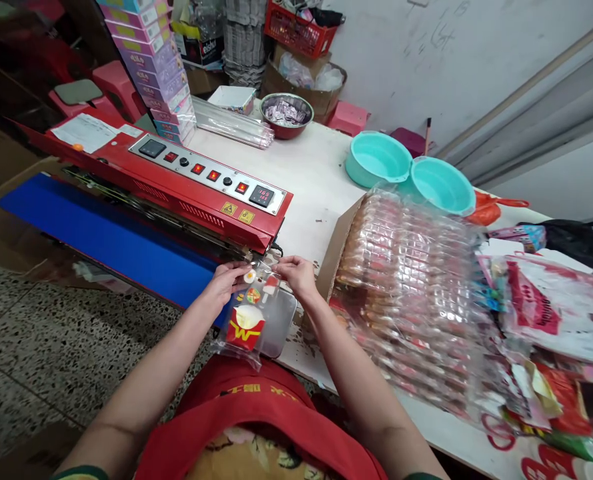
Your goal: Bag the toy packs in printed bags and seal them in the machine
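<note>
A clear plastic bag (254,312) hangs between my two hands, its top edge close to the right end of a red band sealing machine (211,200). Inside the bag are a red piece with a yellow W and several small food-shaped pieces, one like a fried egg. My left hand (226,283) pinches the bag's upper left corner. The upper right corner is pinched by my right hand (296,273). Under the bag, a grey metal plate (281,320) is partly covered. The machine's blue conveyor belt (111,230) extends away to the left.
To my right, a cardboard box (337,250) holds rows of filled clear bags (406,280). Two turquoise basins (379,157) and a metal bowl of small packets (286,115) stand behind. Stacked boxes (151,67) rise behind the machine. Assorted packaging (546,307) lies at far right.
</note>
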Action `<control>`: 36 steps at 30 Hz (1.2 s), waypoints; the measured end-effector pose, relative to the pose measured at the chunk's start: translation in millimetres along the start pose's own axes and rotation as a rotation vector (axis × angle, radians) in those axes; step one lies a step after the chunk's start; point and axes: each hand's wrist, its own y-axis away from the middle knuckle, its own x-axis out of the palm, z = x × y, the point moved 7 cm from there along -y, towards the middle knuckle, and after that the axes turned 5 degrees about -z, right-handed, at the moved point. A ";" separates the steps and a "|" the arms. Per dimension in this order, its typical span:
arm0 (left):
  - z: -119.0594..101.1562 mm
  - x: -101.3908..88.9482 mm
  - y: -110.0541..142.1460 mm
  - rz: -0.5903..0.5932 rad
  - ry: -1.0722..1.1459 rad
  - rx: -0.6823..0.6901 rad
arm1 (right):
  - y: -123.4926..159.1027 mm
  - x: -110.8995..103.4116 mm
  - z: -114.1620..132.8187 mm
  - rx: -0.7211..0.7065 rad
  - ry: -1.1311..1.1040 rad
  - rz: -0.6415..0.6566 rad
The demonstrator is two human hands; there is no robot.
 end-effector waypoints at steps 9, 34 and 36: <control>-46.7 -55.4 -17.4 -0.279 0.044 0.201 | 22.9 -14.3 48.9 -0.437 0.418 -0.087; -67.4 124.6 135.6 0.482 -0.166 0.661 | 135.9 -87.8 205.7 -0.740 0.448 0.105; -60.9 118.9 122.1 0.453 -0.057 0.463 | 123.4 -69.8 176.9 -0.629 0.406 0.132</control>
